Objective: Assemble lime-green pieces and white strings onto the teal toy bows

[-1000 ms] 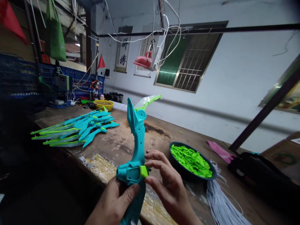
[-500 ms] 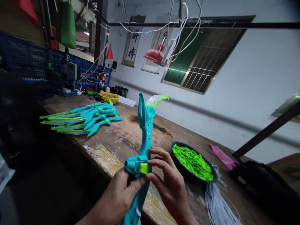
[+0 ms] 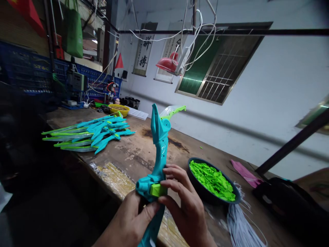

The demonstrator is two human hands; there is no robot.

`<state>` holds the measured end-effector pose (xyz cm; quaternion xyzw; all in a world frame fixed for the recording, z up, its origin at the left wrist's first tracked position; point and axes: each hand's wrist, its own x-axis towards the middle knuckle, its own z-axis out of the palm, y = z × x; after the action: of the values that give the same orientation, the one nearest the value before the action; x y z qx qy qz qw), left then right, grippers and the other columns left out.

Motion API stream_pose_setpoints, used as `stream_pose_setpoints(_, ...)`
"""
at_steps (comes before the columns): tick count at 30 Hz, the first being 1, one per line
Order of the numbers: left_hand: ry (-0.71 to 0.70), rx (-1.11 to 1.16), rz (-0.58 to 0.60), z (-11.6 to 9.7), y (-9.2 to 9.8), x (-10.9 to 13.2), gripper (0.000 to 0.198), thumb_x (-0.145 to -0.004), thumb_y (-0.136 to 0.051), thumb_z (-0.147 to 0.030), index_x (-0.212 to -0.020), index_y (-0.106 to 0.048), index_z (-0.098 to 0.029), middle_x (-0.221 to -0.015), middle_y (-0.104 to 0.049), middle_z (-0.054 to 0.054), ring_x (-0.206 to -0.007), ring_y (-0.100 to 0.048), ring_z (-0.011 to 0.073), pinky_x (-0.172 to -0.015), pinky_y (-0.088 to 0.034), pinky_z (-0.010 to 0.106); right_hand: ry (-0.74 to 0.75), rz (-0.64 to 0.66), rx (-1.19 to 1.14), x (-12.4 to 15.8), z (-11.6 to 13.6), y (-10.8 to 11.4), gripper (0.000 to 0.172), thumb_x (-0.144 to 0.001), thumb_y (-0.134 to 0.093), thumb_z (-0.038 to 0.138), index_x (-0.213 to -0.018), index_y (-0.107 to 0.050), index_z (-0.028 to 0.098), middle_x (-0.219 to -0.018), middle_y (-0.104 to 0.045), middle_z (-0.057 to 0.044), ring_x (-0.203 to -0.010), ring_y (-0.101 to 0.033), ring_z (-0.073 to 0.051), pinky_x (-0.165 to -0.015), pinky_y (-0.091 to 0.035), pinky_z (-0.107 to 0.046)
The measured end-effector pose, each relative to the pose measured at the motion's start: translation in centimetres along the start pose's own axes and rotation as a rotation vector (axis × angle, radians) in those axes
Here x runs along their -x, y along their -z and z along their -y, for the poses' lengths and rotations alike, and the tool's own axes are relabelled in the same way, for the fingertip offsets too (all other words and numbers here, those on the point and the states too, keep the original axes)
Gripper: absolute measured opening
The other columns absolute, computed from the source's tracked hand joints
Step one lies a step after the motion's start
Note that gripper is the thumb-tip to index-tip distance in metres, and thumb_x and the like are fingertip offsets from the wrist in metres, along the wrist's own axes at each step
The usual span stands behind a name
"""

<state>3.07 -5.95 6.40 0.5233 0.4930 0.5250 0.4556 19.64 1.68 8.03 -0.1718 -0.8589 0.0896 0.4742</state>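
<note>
A turquoise plastic toy bow [image 3: 161, 154] stands nearly upright before me, its upper end carrying a green arm with a clear film [image 3: 174, 110]. My left hand [image 3: 136, 216] is wrapped round the bow below its middle, thumb across the front. At the bow's middle sits a small green block [image 3: 157, 190]. My right hand [image 3: 185, 202] pinches this block's right end between thumb and fingers, its upper fingers resting by the bow's edge. The bow's lower part runs out of view at the bottom.
Several finished-looking toy bows [image 3: 102, 132] lie piled on the table's left. A dark basin [image 3: 191, 181] of small green parts stands right, beside a bundle of white cords [image 3: 241, 226]. Farther back is a yellow bowl [image 3: 118, 112]; a red lamp [image 3: 167, 64] hangs above.
My view has shifted slightly. The right fingers have moved a little on the green block, more of whose front now shows. Both hands keep their hold.
</note>
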Motion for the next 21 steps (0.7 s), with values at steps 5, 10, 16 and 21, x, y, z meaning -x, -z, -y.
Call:
stream_pose_setpoints(5, -0.020, 0.086, -0.016, 0.5, -0.1, 0.0, 0.051, -0.085, -0.064, -0.054, -0.125, -0.069, -0.022, -0.122, -0.069, 0.009, -0.120, -0.058, 0.0329, -0.103, -0.045, 0.037, 0.028, 0.010, 0.007, -0.1, 0.1, 0.2, 0.011, -0.098, -0.061, 0.024, -0.108, -0.061, 0.020, -0.122, -0.055, -0.012, -0.129, -0.047, -0.028, -0.103, -0.047, -0.040)
stream_pose_setpoints(10, -0.043, 0.096, 0.005, -0.4, -0.5, -0.3, 0.056, -0.088, -0.056, -0.062, -0.119, -0.070, -0.018, -0.093, -0.074, 0.007, -0.090, -0.067, 0.0273, -0.076, -0.053, 0.029, 0.079, 0.019, 0.031, -0.3, 0.4, 0.5, 0.010, -0.098, -0.061, 0.025, -0.106, -0.061, 0.020, -0.120, -0.056, -0.012, -0.128, -0.047, -0.028, -0.103, -0.048, -0.043)
stream_pose_setpoints(16, -0.005, 0.127, -0.112, -0.4, -0.7, 0.1, 0.054, -0.082, -0.064, -0.060, -0.112, -0.074, -0.016, -0.091, -0.074, 0.007, -0.083, -0.068, 0.0261, -0.073, -0.054, 0.027, 0.009, -0.016, 0.017, 0.0, 1.3, 0.4, 0.008, -0.098, -0.062, 0.029, -0.104, -0.063, 0.024, -0.128, -0.052, -0.010, -0.128, -0.048, -0.026, -0.098, -0.050, -0.034)
stream_pose_setpoints(21, -0.077, 0.131, -0.052, 0.2, -0.3, -0.4, 0.044, -0.083, -0.065, -0.056, -0.105, -0.077, -0.020, -0.088, -0.075, 0.007, -0.087, -0.069, 0.0257, -0.080, -0.055, 0.026, -0.263, -0.066, -0.254, 0.8, 1.9, 0.2, 0.060, -0.089, -0.067, 0.057, -0.138, -0.046, 0.031, -0.145, -0.042, -0.010, -0.128, -0.049, -0.027, -0.097, -0.050, -0.033)
